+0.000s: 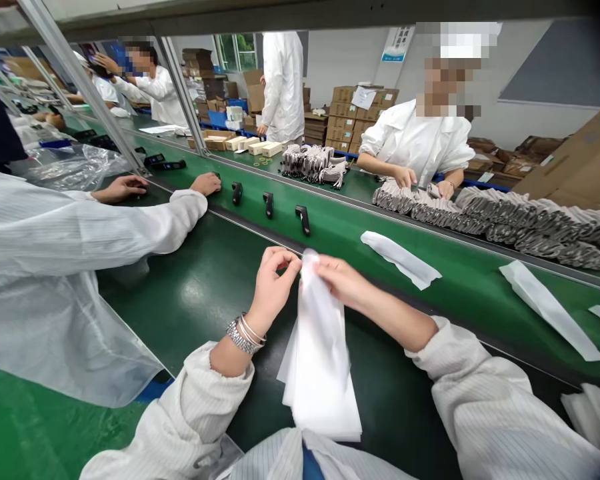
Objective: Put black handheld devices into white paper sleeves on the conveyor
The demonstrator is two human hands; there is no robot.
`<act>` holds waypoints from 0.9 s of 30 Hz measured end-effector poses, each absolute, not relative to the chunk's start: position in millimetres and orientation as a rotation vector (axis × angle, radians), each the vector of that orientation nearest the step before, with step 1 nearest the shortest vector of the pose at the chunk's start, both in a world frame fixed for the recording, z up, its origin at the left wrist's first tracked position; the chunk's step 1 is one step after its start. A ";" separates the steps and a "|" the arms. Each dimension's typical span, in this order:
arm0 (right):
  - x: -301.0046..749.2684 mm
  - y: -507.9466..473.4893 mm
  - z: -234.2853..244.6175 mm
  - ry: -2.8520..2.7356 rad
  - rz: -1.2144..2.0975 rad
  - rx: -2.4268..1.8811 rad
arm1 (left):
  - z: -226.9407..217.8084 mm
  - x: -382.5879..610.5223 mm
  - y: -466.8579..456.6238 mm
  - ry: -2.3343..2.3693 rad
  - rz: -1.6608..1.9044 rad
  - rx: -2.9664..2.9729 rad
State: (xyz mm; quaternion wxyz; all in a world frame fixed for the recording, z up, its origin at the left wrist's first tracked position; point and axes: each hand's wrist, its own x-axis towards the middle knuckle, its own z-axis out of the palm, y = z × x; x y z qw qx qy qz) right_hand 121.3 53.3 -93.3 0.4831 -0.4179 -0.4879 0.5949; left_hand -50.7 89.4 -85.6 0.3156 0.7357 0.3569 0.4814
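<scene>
A white translucent bag (325,310), blurred in its lower part, hangs between my hands. My right hand (343,277) grips it near its upper end, fingers closed on the right edge. My left hand (275,277) is closed in a pinch at the upper left edge of that same bag. Beneath it, a fanned stack of similar white bags (325,413) lies on the dark green table (200,300) in front of my body. Whether the held bag has anything inside cannot be made out.
Beyond my hands runs a green conveyor belt (335,233) bearing black pistol-shaped devices (303,220) and flat white bags (401,259). A co-worker's sleeve (80,233) reaches in at left. Across the belt, another person handles bundled grey cables (430,207). A metal post (183,93) stands beyond.
</scene>
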 end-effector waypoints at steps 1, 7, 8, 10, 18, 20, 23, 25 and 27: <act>132.3 62.9 -86.9 -1.124 1.328 -1.068 | -89.0 -52.5 93.5 0.964 1.199 1.973; 221.0 147.9 -72.8 -1.449 0.247 -1.854 | -104.8 -57.4 102.8 1.075 0.699 2.172; 226.8 160.2 -77.0 -1.536 0.135 -1.982 | -105.2 -56.5 101.9 1.057 0.660 2.190; 224.5 181.7 -88.4 -1.665 0.060 -2.106 | -104.4 -53.9 99.7 1.014 0.641 2.240; 174.9 229.4 -121.7 -1.385 0.549 -2.036 | -103.1 -49.3 96.3 1.026 0.738 2.470; 177.4 221.2 -122.4 -1.355 0.592 -1.982 | -102.7 -49.7 95.7 0.986 0.771 2.456; 179.1 185.0 -115.8 -1.229 0.839 -1.608 | -100.5 -50.0 94.6 0.939 0.830 2.479; 174.3 149.8 -106.8 -1.118 0.995 -1.255 | -98.7 -49.9 93.7 0.928 0.888 2.484; 165.9 114.5 -96.5 -1.083 1.052 -1.063 | -96.8 -49.6 92.0 0.907 0.943 2.441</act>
